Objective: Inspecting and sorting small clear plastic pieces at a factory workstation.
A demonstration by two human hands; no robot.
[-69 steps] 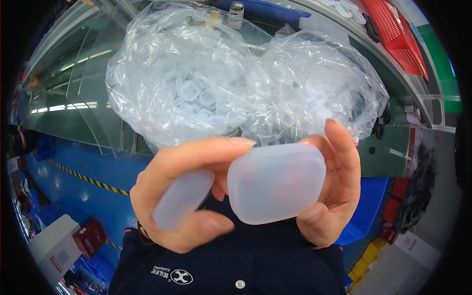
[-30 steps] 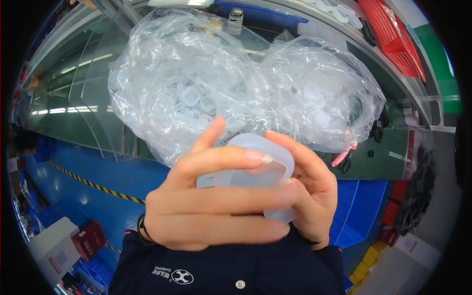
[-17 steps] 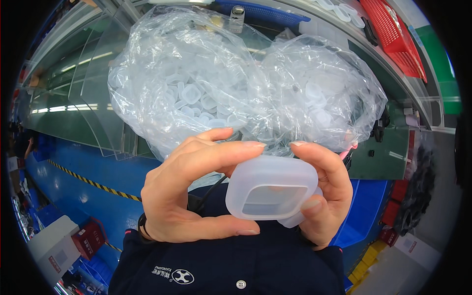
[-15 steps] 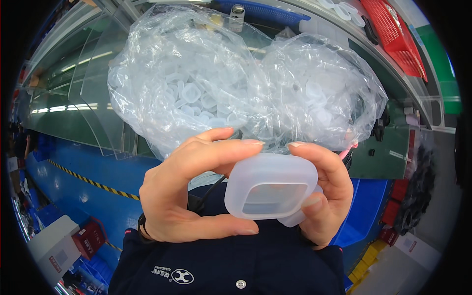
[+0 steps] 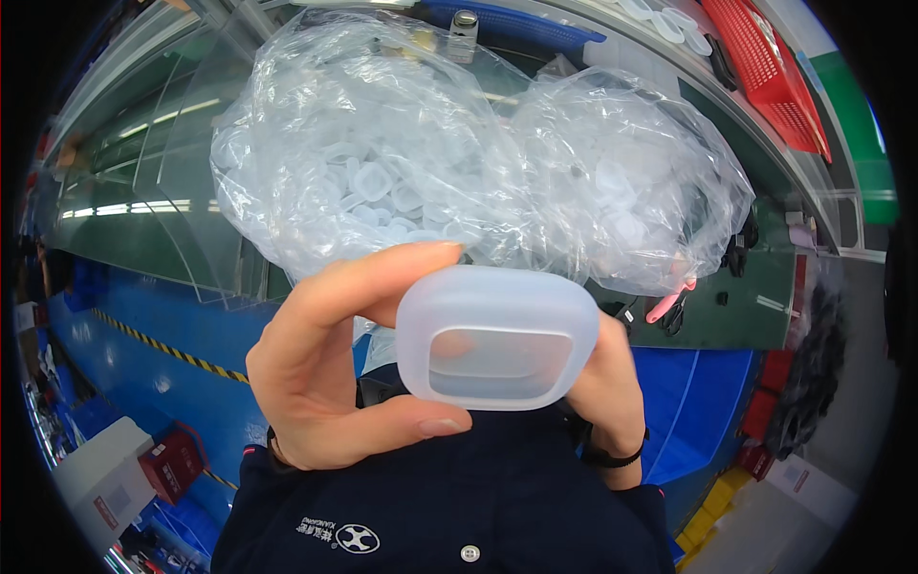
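A frosted, translucent plastic cover [image 5: 492, 295], squarish with rounded corners and a rectangular window-like face, is held up in front of my chest. My left hand [image 5: 320, 359] grips it from the left, with a finger along the upper edge and the thumb below. On the other side, my right hand [image 5: 612, 402] sits behind the cover's right edge. Its fingers are hidden there, so I cannot tell whether they touch or hold anything. Beyond my hands, a large clear plastic bag [image 5: 287, 191] contains many small frosted parts. A second clear bag [image 5: 631, 182] with similar parts lies to its right.
Both bags rest on a green work surface [image 5: 736, 311]. A pink-handled tool [image 5: 663, 308] lies beside the right bag. At the back stand a small bottle [image 5: 464, 36], a blue tray [image 5: 535, 27] and a red basket [image 5: 770, 81]. A blue bin [image 5: 693, 402] is at the right.
My left hand has brought the cover slightly left and up, turning its face more toward me. My right hand has come off its right side and moved behind it; its fingers no longer show.
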